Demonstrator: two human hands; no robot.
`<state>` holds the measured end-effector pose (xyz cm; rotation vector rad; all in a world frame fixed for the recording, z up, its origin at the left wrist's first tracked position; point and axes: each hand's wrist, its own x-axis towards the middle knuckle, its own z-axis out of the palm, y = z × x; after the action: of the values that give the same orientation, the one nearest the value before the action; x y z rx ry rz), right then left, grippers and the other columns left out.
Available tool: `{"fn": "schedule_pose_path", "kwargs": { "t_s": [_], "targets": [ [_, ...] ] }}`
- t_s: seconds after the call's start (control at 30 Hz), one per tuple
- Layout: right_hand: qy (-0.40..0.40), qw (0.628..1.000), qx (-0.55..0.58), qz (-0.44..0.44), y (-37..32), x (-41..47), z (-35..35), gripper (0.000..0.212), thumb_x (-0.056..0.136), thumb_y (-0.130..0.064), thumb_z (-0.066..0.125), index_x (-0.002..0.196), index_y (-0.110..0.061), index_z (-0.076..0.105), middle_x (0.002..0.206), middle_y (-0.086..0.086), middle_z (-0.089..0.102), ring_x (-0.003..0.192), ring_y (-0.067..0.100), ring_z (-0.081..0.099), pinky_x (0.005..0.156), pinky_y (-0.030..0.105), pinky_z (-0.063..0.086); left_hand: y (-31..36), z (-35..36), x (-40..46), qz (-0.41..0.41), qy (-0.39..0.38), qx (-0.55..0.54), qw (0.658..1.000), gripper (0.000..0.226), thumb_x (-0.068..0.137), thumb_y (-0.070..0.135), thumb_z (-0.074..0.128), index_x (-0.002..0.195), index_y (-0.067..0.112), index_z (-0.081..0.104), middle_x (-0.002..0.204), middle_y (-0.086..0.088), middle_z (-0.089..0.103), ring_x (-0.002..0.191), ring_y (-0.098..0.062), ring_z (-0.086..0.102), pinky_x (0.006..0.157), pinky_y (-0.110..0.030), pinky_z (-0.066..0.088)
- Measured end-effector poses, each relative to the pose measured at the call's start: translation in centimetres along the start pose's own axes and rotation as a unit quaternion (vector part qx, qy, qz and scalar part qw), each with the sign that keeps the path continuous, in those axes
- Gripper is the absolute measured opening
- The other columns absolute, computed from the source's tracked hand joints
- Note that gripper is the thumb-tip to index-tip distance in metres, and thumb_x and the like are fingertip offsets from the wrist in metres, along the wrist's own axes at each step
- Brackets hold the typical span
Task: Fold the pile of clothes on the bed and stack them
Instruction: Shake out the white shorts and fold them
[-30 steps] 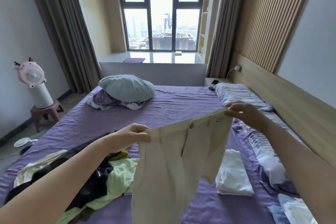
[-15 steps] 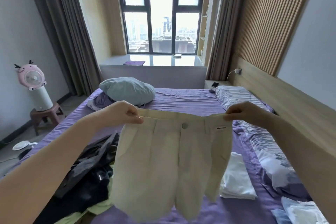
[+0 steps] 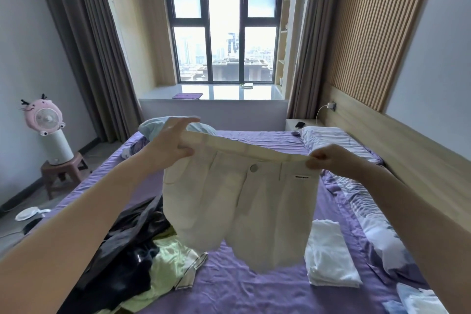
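I hold a pair of cream shorts point(image 3: 242, 206) up in the air over the purple bed point(image 3: 229, 285), front side towards me, button and small label showing. My left hand point(image 3: 168, 146) pinches the left end of the waistband with the thumb, its fingers stretched out above. My right hand point(image 3: 328, 160) grips the right end of the waistband. Both legs hang free. An unfolded pile of dark and light green clothes point(image 3: 142, 250) lies on the bed at lower left. One folded white garment point(image 3: 328, 255) lies on the bed at right.
A patterned duvet point(image 3: 377, 232) and pillow point(image 3: 328, 137) run along the right side by the wooden headboard. A blue pillow point(image 3: 204, 128) with more clothes sits at the far left of the bed. A pink fan point(image 3: 44, 120) stands on a stool left of the bed.
The shorts have been lifted and spread level by the waistband. My left hand rose and moved outward, and its fingers have stretched out. The view tilted up slightly.
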<state>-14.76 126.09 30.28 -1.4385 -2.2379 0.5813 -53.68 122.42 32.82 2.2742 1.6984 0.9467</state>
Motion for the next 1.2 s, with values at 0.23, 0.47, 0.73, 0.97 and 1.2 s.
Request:
{"fn": "schedule_pose_path", "kwargs": {
  "t_s": [0.23,0.47,0.73,0.97,1.2],
  "targets": [
    [0.080,0.939,0.333,0.043,0.1,-0.8,1.3,0.010,0.091,-0.012,0.059,0.081,-0.010,0.060,0.075,0.000,0.056,0.067,0.006,0.053,0.063,0.017,0.045,-1.6,1.0,0.2,-0.079,0.049,-0.096,0.991,0.030,0.077,0.010,0.077,0.084,-0.010,0.056,0.071,-0.005,0.047,0.067,-0.014,0.041,0.054,-0.013,0.033],
    [0.280,0.947,0.134,0.084,-1.6,0.5,3.9,0.015,0.094,-0.018,0.054,0.081,-0.012,0.057,0.077,-0.004,0.056,0.074,0.015,0.051,0.065,0.027,0.032,-1.3,5.0,-1.2,-0.084,0.114,-0.083,0.986,0.024,0.089,0.017,0.065,0.087,0.002,0.046,0.069,-0.003,0.048,0.066,-0.016,0.042,0.055,-0.013,0.032],
    [0.196,0.804,0.552,0.102,-6.9,-2.2,9.7,0.021,0.077,-0.011,0.071,0.084,0.000,0.055,0.054,0.006,0.060,0.040,0.014,0.053,0.036,0.023,0.041,5.1,10.0,-4.1,-0.182,0.092,-0.365,0.909,0.021,0.081,0.011,0.074,0.079,0.012,0.053,0.064,0.000,0.057,0.057,-0.013,0.050,0.054,-0.026,0.042],
    [0.169,0.880,0.440,0.061,-9.9,-4.5,13.6,0.015,0.083,-0.007,0.069,0.097,-0.004,0.064,0.089,0.010,0.071,0.084,0.019,0.068,0.078,0.037,0.056,7.5,12.8,-6.2,-0.195,0.085,-0.440,0.872,0.011,0.080,0.018,0.076,0.082,0.010,0.069,0.075,-0.004,0.073,0.067,-0.013,0.067,0.059,-0.026,0.053],
    [0.176,0.901,0.395,0.007,-10.3,-5.3,15.6,0.023,0.086,-0.004,0.066,0.089,-0.027,0.068,0.080,-0.015,0.072,0.078,0.001,0.066,0.070,0.013,0.048,7.9,13.5,-6.9,-0.209,0.097,-0.394,0.890,0.028,0.091,0.034,0.062,0.084,0.007,0.068,0.082,-0.013,0.072,0.076,-0.022,0.065,0.075,-0.043,0.052]
  ]
}}
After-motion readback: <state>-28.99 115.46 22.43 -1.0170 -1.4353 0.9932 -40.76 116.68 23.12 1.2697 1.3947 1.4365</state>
